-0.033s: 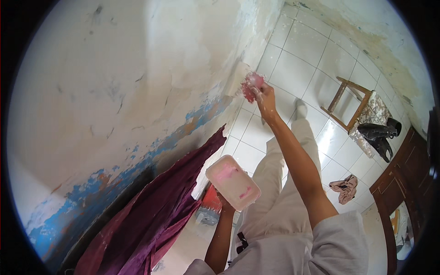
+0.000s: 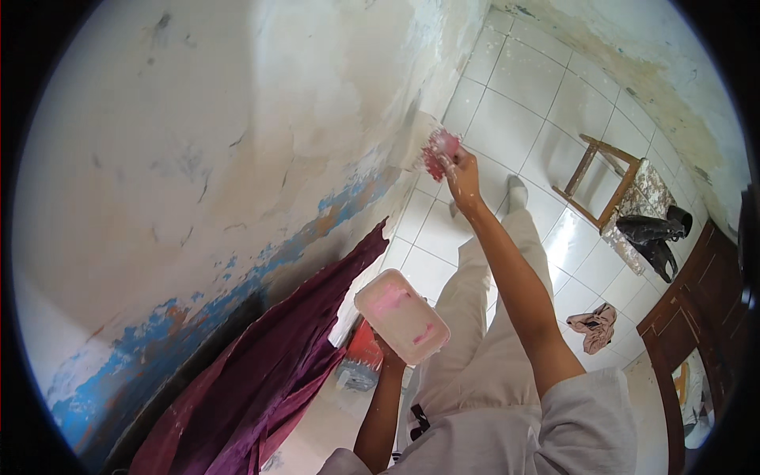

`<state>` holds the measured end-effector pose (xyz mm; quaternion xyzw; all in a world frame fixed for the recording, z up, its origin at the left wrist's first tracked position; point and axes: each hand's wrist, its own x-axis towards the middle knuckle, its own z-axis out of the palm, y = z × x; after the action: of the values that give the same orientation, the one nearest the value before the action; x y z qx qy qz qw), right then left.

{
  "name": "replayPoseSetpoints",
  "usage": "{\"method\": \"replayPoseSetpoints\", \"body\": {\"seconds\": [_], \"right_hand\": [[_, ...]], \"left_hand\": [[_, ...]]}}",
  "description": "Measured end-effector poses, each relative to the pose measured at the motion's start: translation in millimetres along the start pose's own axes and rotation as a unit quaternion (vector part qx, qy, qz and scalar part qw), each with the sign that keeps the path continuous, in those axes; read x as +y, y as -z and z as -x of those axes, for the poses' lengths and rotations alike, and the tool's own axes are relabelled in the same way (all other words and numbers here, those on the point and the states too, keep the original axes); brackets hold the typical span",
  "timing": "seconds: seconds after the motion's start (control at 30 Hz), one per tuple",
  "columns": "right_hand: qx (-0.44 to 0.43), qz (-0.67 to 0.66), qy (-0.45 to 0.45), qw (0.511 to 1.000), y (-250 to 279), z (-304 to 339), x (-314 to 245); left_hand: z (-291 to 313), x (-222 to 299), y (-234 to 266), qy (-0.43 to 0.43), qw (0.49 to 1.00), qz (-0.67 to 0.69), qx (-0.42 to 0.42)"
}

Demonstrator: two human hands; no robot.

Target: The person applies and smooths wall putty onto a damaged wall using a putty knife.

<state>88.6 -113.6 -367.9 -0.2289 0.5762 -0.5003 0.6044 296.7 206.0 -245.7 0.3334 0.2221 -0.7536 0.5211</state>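
My right hand [image 2: 462, 172] is stretched out to the wall, closed around a putty spreader [image 2: 440, 152] with a pink-red, putty-crusted grip. Its pale, flat blade seems to lie against the wall [image 2: 317, 103] near the corner. Lower down, my left hand [image 2: 390, 356] supports a shallow pale plastic tray [image 2: 388, 315] from beneath, most of its fingers hidden by it. Pink smears and some whitish paste coat the inside of the tray. The wall carries off-white filler, with a peeling blue band below.
A purple cloth [image 2: 269, 364] hangs along the wall by my left arm. Behind the tray stands a red and grey bucket [image 2: 362, 356]. To the right are a splattered wooden stool [image 2: 602, 182] with a black bag [image 2: 653, 233], a crumpled cloth [image 2: 594, 326] and a brown door [image 2: 697, 285].
My right hand and the spreader have shifted slightly to the right and down along the wall. The left hand and tray are almost unmoved.
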Motion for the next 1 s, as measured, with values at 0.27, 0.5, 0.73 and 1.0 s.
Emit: {"method": "replayPoseSetpoints", "body": {"seconds": [0.27, 0.5, 0.73, 1.0], "right_hand": [[0.076, 0.069, -0.142, 0.985, -19, -59, 149], [0.088, 0.159, 0.001, 0.983, -92, 42, 24], [0.013, 0.04, 0.008, 0.999, -51, 97, -22], [0.052, 0.035, -0.214, 0.975, 16, -29, 121]], "left_hand": [[-23, -39, -16, -0.059, 0.997, -0.029, 0.047], [-7, -69, -24, -0.08, 0.995, 0.019, 0.065], [-6, -76, -13, -0.087, 0.993, 0.072, 0.018], [-16, -79, -13, -0.077, 0.988, 0.133, -0.015]]}}
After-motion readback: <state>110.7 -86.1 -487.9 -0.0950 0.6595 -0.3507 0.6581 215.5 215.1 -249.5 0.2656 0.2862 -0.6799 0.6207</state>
